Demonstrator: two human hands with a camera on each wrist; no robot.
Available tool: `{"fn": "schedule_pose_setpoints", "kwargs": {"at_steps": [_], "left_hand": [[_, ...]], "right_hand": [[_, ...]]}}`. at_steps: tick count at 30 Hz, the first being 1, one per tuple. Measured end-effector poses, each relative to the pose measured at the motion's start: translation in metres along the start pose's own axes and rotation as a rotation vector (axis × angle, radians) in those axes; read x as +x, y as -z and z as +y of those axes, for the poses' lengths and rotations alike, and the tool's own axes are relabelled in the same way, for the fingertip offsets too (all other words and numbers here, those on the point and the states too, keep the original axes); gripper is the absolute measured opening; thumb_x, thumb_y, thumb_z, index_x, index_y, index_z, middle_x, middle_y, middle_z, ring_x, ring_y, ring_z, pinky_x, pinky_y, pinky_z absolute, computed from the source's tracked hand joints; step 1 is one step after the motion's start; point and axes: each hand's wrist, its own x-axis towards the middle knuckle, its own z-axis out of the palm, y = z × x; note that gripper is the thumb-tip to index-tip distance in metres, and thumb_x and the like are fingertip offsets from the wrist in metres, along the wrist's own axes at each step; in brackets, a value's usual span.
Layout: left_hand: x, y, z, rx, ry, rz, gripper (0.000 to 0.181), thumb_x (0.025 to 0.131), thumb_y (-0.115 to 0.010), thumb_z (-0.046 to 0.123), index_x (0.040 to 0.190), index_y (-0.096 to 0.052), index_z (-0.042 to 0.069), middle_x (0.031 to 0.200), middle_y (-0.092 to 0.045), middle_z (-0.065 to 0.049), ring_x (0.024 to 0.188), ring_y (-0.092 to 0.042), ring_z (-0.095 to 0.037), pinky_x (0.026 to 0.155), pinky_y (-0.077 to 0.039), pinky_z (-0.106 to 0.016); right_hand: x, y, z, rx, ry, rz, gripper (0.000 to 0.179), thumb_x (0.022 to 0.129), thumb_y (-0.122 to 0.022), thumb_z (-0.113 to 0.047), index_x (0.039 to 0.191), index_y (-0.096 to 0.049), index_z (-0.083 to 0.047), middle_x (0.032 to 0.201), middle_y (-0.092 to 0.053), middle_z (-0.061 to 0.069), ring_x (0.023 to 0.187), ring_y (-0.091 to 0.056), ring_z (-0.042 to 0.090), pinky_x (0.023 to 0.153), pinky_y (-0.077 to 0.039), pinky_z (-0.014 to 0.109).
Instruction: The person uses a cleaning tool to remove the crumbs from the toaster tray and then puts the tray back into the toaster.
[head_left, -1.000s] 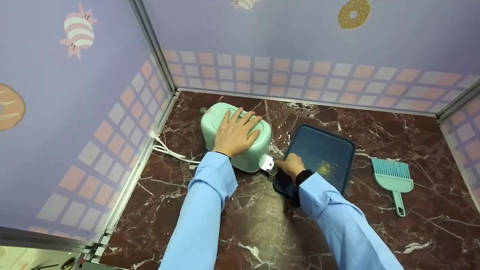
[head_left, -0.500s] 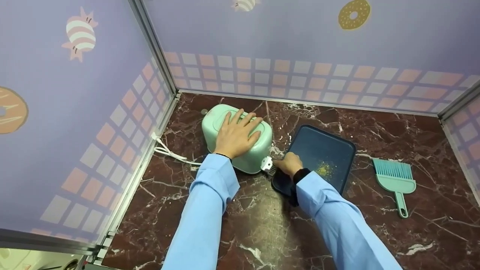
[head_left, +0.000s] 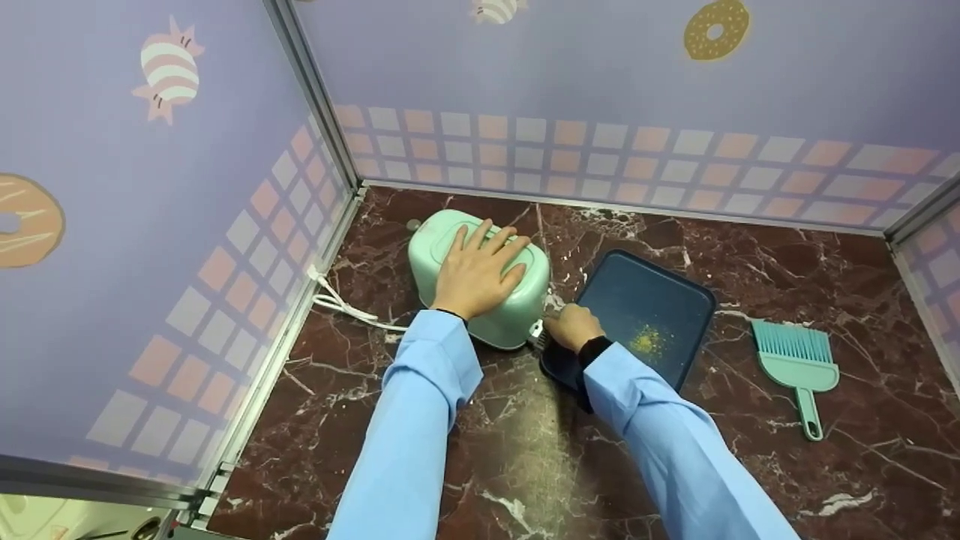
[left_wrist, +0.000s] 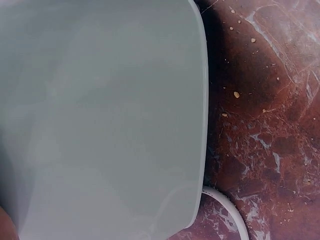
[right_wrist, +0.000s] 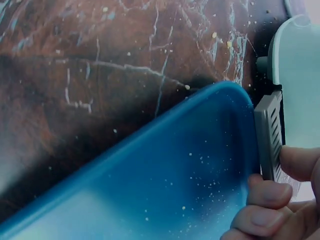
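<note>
My left hand (head_left: pixel 476 277) lies flat with fingers spread on top of a mint-green toaster (head_left: pixel 517 319). The toaster's smooth side (left_wrist: pixel 115 125) fills most of the left wrist view. At its near right end my right hand (head_left: pixel 574 328) pinches a small slotted piece (head_left: pixel 536 331), white and grey in the head view. The right wrist view shows the thumb and curled fingers (right_wrist: pixel 270 192) on this grey slotted piece (right_wrist: pixel 270 130), right beside the toaster's lower edge. Beneath the right hand, a dark blue tray (head_left: pixel 652 281) holds yellow crumbs (head_left: pixel 649 341).
A turquoise hand brush (head_left: pixel 797 367) lies right of the tray. The white power cord (head_left: pixel 341 304) runs from the toaster to the left wall. Crumbs dot the dark red marbled surface (head_left: pixel 517 450). Purple patterned walls (head_left: pixel 585 67) stand at the back and sides.
My right hand has shifted slightly left, closer to the toaster, and less of the white slotted piece shows. The left hand keeps its place on the toaster.
</note>
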Motion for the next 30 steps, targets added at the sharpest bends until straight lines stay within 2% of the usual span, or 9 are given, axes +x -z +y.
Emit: {"fn": "schedule_pose_setpoints", "kwargs": {"at_steps": [3, 6, 9, 13, 16, 20, 23, 30], "left_hand": [[0.0, 0.0, 0.0, 0.006, 0.004, -0.002, 0.053, 0.109, -0.026, 0.054, 0.157, -0.04, 0.037, 0.162, -0.039, 0.005, 0.155, -0.023, -0.03, 0.125, -0.009, -0.055], [-0.001, 0.0, 0.0, 0.009, 0.005, -0.006, 0.053, 0.109, -0.026, 0.054, 0.157, -0.039, 0.037, 0.162, -0.039, 0.005, 0.155, -0.023, -0.03, 0.125, -0.009, -0.055], [0.0, 0.0, 0.0, 0.01, 0.004, -0.008, 0.054, 0.109, -0.025, 0.054, 0.158, -0.039, 0.037, 0.162, -0.038, 0.005, 0.154, -0.023, -0.03, 0.125, -0.009, -0.055], [0.0, 0.001, 0.0, 0.01, 0.001, -0.005, 0.054, 0.109, -0.026, 0.054, 0.157, -0.039, 0.036, 0.162, -0.038, 0.004, 0.154, -0.024, -0.031, 0.125, -0.01, -0.056], [0.001, 0.0, 0.0, 0.011, 0.0, 0.009, 0.053, 0.109, -0.027, 0.054, 0.157, -0.04, 0.036, 0.162, -0.04, 0.005, 0.154, -0.025, -0.03, 0.125, -0.011, -0.055], [0.0, 0.0, 0.0, 0.009, 0.0, 0.027, 0.052, 0.109, -0.028, 0.054, 0.156, -0.042, 0.037, 0.161, -0.041, 0.005, 0.154, -0.025, -0.028, 0.125, -0.011, -0.054], [0.0, -0.001, 0.001, 0.002, -0.004, 0.029, 0.052, 0.109, -0.028, 0.054, 0.156, -0.042, 0.037, 0.161, -0.041, 0.005, 0.154, -0.025, -0.029, 0.125, -0.01, -0.054], [0.0, -0.001, -0.001, 0.006, 0.0, 0.019, 0.052, 0.109, -0.027, 0.055, 0.156, -0.041, 0.037, 0.161, -0.04, 0.006, 0.154, -0.024, -0.029, 0.125, -0.011, -0.054]], "right_hand": [[0.0, -0.001, -0.003, -0.03, -0.008, -0.01, 0.042, 0.101, -0.056, -0.039, 0.084, -0.068, -0.002, 0.114, -0.069, 0.028, 0.103, -0.067, 0.045, 0.083, -0.053, 0.056], [0.0, -0.004, -0.004, -0.073, -0.01, 0.005, 0.049, 0.104, -0.05, -0.041, 0.103, -0.073, 0.002, 0.121, -0.068, 0.029, 0.108, -0.066, 0.047, 0.085, -0.054, 0.06], [0.002, -0.008, -0.005, -0.127, -0.012, 0.032, 0.053, 0.106, -0.047, -0.04, 0.118, -0.07, 0.006, 0.122, -0.066, 0.031, 0.109, -0.065, 0.049, 0.087, -0.054, 0.063], [0.004, -0.013, -0.006, -0.186, -0.011, 0.072, 0.049, 0.106, -0.048, -0.036, 0.113, -0.07, 0.008, 0.117, -0.068, 0.031, 0.107, -0.067, 0.049, 0.085, -0.054, 0.063], [0.006, -0.015, -0.007, -0.238, 0.03, 0.094, 0.045, 0.106, -0.049, -0.032, 0.107, -0.07, 0.008, 0.112, -0.07, 0.029, 0.103, -0.068, 0.048, 0.084, -0.055, 0.063], [0.005, -0.017, -0.007, -0.29, 0.085, 0.09, 0.035, 0.106, -0.048, -0.021, 0.106, -0.067, 0.008, 0.107, -0.07, 0.028, 0.1, -0.068, 0.049, 0.083, -0.055, 0.062], [0.004, -0.018, -0.009, -0.286, 0.087, 0.075, 0.03, 0.105, -0.046, -0.014, 0.107, -0.065, 0.009, 0.107, -0.069, 0.028, 0.101, -0.068, 0.049, 0.083, -0.056, 0.062], [0.005, -0.02, -0.011, -0.217, 0.061, 0.083, 0.031, 0.106, -0.043, -0.013, 0.11, -0.064, 0.009, 0.109, -0.069, 0.027, 0.102, -0.068, 0.048, 0.084, -0.056, 0.06]]}}
